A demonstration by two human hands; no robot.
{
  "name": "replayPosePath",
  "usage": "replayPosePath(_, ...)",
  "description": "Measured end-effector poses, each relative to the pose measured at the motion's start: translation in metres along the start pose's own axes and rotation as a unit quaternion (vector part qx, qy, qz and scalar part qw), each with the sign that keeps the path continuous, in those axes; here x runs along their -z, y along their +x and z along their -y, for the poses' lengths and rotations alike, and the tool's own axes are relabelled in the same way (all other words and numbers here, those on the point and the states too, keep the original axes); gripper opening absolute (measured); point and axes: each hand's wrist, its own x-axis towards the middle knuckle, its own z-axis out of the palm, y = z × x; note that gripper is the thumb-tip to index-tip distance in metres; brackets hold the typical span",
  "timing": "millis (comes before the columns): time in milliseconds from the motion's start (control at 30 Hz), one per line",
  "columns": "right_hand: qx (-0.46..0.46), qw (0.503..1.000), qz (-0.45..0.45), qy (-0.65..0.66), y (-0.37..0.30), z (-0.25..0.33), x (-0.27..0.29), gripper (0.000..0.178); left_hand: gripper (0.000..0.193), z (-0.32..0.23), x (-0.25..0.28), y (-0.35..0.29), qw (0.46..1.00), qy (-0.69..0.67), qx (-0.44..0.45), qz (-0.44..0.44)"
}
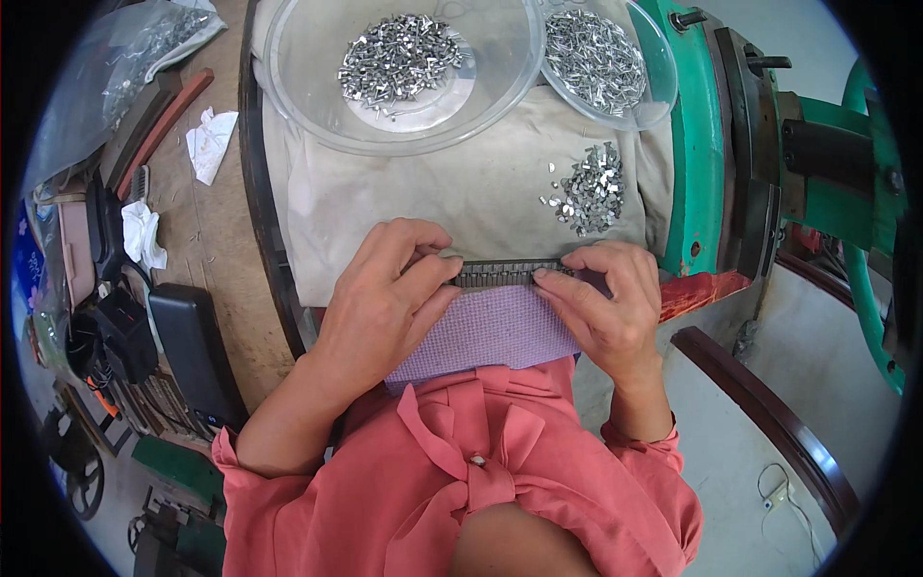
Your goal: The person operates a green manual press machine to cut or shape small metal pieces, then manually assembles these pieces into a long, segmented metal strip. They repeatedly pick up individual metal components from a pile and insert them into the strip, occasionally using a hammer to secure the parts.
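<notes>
A narrow dark metal strip [500,275] with a row of small slots or pieces along it lies across the near edge of the cloth-covered bench. My left hand [385,293] is closed on its left end, thumb and fingers pinched together. At the other end, my right hand [611,298] grips the strip between thumb and curled fingers. A purple woven mat [481,332] hangs just below the strip, toward my lap. Beyond my right hand, a loose pile of small shiny metal pieces [594,192] rests on the beige cloth [385,188].
Farther back stand a large clear bowl [317,125] and a smaller clear bowl [663,101], both holding small metal parts. Green machinery [697,144] borders the right. On the wooden bench [216,231] at left are crumpled tissue [144,234], a black case [195,351] and a plastic bag [96,106].
</notes>
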Motion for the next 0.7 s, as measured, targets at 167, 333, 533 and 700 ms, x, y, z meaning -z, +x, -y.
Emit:
replayPosePath(167,0.021,1.0,-0.014,-0.017,-0.005,-0.003,-0.002,0.031,0.029,-0.003,0.0,0.001,1.0,-0.006,0.006,0.001)
replayPosePath(333,-0.019,0.999,-0.031,0.003,-0.008,-0.003,0.0,0.038,0.024,-0.002,-0.001,0.0,1.0,0.002,-0.012,-0.005)
replayPosePath(533,-0.057,0.997,-0.045,0.006,-0.022,-0.011,-0.007,0.042,0.021,-0.002,-0.001,0.0,1.0,0.006,-0.023,-0.006)
replayPosePath(700,-0.066,0.996,-0.063,0.007,-0.024,-0.011,-0.011,0.041,0.02,-0.002,-0.002,-0.001,0.999,0.01,-0.029,-0.01)
